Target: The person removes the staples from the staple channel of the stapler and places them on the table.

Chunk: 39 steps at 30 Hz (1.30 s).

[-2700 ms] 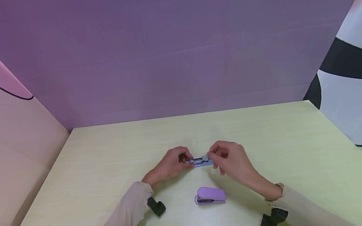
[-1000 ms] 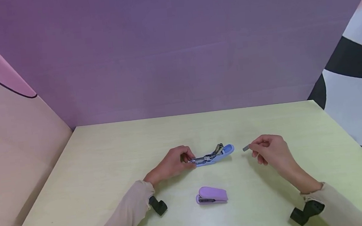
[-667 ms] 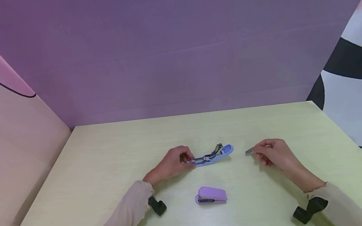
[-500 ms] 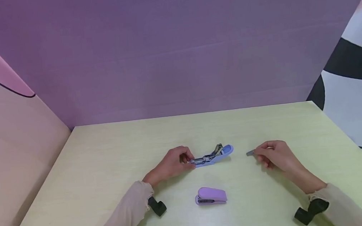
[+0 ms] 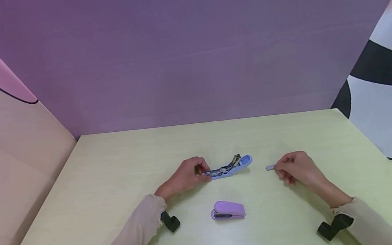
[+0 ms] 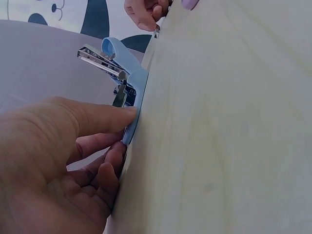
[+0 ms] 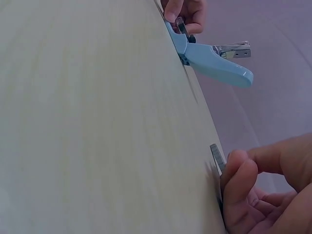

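Note:
A light blue stapler lies on the table with its top arm swung far back and its metal magazine raised. My left hand pinches the stapler's base at its left end, thumb on the near side. To the right, my right hand pinches a small grey strip of staples between thumb and fingertips, low over the table; the right wrist view shows one end of the strip of staples sticking out. Whether the strip touches the table I cannot tell.
A closed purple stapler stands nearer to me, between my two forearms. The pale wooden table ends at a purple backdrop. A dark camera is strapped to each wrist.
My right hand has drawn away from the blue stapler to the right with the strip of staples, then come lower. The left hand has kept its hold on the stapler.

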Each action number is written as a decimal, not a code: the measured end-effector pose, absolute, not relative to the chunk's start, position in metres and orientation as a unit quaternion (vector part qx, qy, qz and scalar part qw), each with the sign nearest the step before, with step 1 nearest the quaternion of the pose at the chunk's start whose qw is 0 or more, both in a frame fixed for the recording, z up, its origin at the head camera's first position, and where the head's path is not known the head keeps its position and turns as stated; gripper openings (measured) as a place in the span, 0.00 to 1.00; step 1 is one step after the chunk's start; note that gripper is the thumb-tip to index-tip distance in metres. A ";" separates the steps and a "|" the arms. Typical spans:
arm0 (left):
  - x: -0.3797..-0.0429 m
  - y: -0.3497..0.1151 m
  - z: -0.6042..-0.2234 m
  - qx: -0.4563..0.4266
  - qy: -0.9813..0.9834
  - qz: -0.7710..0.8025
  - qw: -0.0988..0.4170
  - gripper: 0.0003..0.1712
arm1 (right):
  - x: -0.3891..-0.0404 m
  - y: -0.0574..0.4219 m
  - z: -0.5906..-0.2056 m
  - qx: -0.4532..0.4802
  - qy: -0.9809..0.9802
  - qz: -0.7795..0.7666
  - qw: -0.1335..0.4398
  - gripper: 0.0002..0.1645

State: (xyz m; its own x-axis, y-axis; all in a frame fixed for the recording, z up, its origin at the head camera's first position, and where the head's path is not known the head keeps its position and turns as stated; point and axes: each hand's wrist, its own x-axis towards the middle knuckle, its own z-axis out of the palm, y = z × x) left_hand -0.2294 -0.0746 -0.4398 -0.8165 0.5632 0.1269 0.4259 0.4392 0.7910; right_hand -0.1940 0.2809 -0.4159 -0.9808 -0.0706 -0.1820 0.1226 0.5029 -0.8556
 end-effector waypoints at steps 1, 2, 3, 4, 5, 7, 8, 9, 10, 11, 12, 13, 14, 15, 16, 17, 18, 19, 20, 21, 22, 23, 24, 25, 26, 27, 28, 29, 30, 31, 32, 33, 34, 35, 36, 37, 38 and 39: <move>-0.229 -0.074 -0.440 0.294 0.844 0.442 0.077 0.09 | -0.194 0.281 -0.415 0.017 0.862 -0.496 0.101 0.13; -0.229 -0.074 -0.440 0.294 0.844 0.442 0.078 0.09 | -0.193 0.281 -0.415 0.017 0.863 -0.495 0.104 0.13; -0.229 -0.074 -0.440 0.293 0.844 0.442 0.077 0.09 | -0.193 0.282 -0.415 0.017 0.863 -0.494 0.106 0.13; -0.229 -0.073 -0.440 0.294 0.844 0.442 0.077 0.09 | -0.193 0.282 -0.414 0.018 0.863 -0.494 0.108 0.13; -0.229 -0.073 -0.440 0.295 0.844 0.442 0.075 0.09 | -0.192 0.282 -0.414 0.018 0.863 -0.494 0.110 0.13; -0.229 -0.073 -0.440 0.297 0.843 0.442 0.074 0.09 | -0.192 0.283 -0.414 0.018 0.865 -0.490 0.111 0.12; -0.229 -0.073 -0.440 0.297 0.844 0.442 0.074 0.09 | -0.192 0.283 -0.415 0.018 0.866 -0.487 0.110 0.12; -0.229 -0.073 -0.440 0.296 0.844 0.442 0.074 0.09 | -0.192 0.283 -0.415 0.018 0.869 -0.483 0.109 0.12; -0.229 -0.073 -0.440 0.296 0.844 0.442 0.074 0.09 | -0.193 0.282 -0.415 0.018 0.871 -0.479 0.108 0.12; -0.229 -0.073 -0.440 0.297 0.844 0.442 0.073 0.09 | -0.193 0.282 -0.415 0.018 0.873 -0.475 0.106 0.12; -0.229 -0.074 -0.440 0.297 0.844 0.441 0.074 0.09 | -0.193 0.282 -0.416 0.018 0.876 -0.471 0.105 0.12; -0.229 -0.074 -0.439 0.295 0.845 0.441 0.075 0.09 | -0.194 0.281 -0.416 0.018 0.877 -0.468 0.103 0.12; -0.229 -0.074 -0.439 0.293 0.845 0.440 0.076 0.09 | -0.194 0.281 -0.416 0.018 0.879 -0.465 0.101 0.12; -0.229 -0.074 -0.439 0.294 0.846 0.439 0.076 0.09 | -0.194 0.281 -0.417 0.018 0.881 -0.462 0.100 0.12; -0.230 -0.074 -0.439 0.293 0.846 0.439 0.077 0.09 | -0.195 0.281 -0.417 0.019 0.883 -0.459 0.098 0.11; -0.230 -0.075 -0.439 0.292 0.846 0.439 0.078 0.09 | -0.195 0.280 -0.417 0.019 0.884 -0.457 0.096 0.11; -0.230 -0.075 -0.439 0.290 0.847 0.438 0.079 0.09 | -0.195 0.280 -0.418 0.020 0.886 -0.453 0.093 0.10; -0.230 -0.075 -0.439 0.290 0.847 0.438 0.078 0.09 | -0.196 0.279 -0.418 0.020 0.888 -0.450 0.091 0.10; -0.230 -0.076 -0.439 0.291 0.847 0.438 0.077 0.09 | -0.196 0.279 -0.418 0.020 0.890 -0.447 0.089 0.09; -0.230 -0.077 -0.439 0.292 0.847 0.437 0.075 0.09 | -0.196 0.278 -0.418 0.019 0.891 -0.444 0.087 0.09; -0.230 -0.077 -0.439 0.290 0.848 0.437 0.076 0.09 | -0.196 0.277 -0.419 0.019 0.893 -0.442 0.085 0.09; -0.230 -0.077 -0.439 0.290 0.848 0.437 0.076 0.09 | -0.197 0.277 -0.419 0.018 0.894 -0.441 0.083 0.08; -0.231 -0.078 -0.439 0.290 0.849 0.436 0.075 0.09 | -0.197 0.276 -0.419 0.018 0.894 -0.440 0.082 0.08; -0.231 -0.078 -0.439 0.290 0.849 0.436 0.074 0.09 | -0.197 0.276 -0.419 0.018 0.894 -0.440 0.080 0.08; -0.231 -0.078 -0.439 0.289 0.849 0.435 0.074 0.09 | -0.197 0.275 -0.419 0.018 0.894 -0.441 0.078 0.08; -0.231 -0.078 -0.439 0.289 0.849 0.435 0.075 0.09 | -0.198 0.275 -0.418 0.018 0.893 -0.443 0.077 0.08; -0.232 -0.078 -0.439 0.288 0.850 0.436 0.075 0.09 | -0.198 0.275 -0.418 0.018 0.892 -0.444 0.077 0.09; -0.232 -0.077 -0.439 0.288 0.850 0.435 0.074 0.09 | -0.198 0.275 -0.418 0.018 0.892 -0.446 0.076 0.09; -0.232 -0.077 -0.439 0.289 0.849 0.435 0.074 0.09 | -0.198 0.275 -0.418 0.018 0.891 -0.448 0.075 0.09; -0.233 -0.077 -0.439 0.290 0.849 0.436 0.073 0.09 | -0.199 0.275 -0.418 0.018 0.890 -0.449 0.075 0.09; -0.233 -0.076 -0.439 0.291 0.848 0.437 0.073 0.09 | -0.199 0.276 -0.417 0.018 0.889 -0.450 0.075 0.09; -0.233 -0.076 -0.439 0.293 0.847 0.437 0.072 0.09 | -0.199 0.276 -0.417 0.018 0.889 -0.452 0.075 0.10; -0.234 -0.076 -0.439 0.294 0.847 0.437 0.072 0.09 | -0.199 0.277 -0.417 0.019 0.888 -0.454 0.075 0.10; -0.234 -0.075 -0.440 0.295 0.847 0.436 0.071 0.09 | -0.199 0.277 -0.417 0.018 0.887 -0.455 0.076 0.10; -0.235 -0.075 -0.440 0.297 0.847 0.435 0.070 0.09 | -0.199 0.278 -0.417 0.018 0.885 -0.458 0.077 0.10; -0.235 -0.075 -0.440 0.297 0.847 0.434 0.069 0.09 | -0.199 0.278 -0.416 0.017 0.883 -0.462 0.078 0.10; -0.235 -0.075 -0.440 0.298 0.848 0.434 0.068 0.10 | -0.199 0.279 -0.416 0.016 0.882 -0.465 0.080 0.10; -0.236 -0.074 -0.440 0.300 0.848 0.432 0.067 0.10 | -0.199 0.280 -0.416 0.016 0.881 -0.466 0.081 0.10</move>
State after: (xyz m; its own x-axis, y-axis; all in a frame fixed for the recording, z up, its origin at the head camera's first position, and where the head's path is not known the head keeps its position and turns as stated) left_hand -0.2356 -0.0745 -0.4397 -0.8115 0.5660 0.1450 0.4496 0.4465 0.7736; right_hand -0.1991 0.2796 -0.4156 -0.9864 -0.0471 -0.1574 0.1035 0.5655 -0.8183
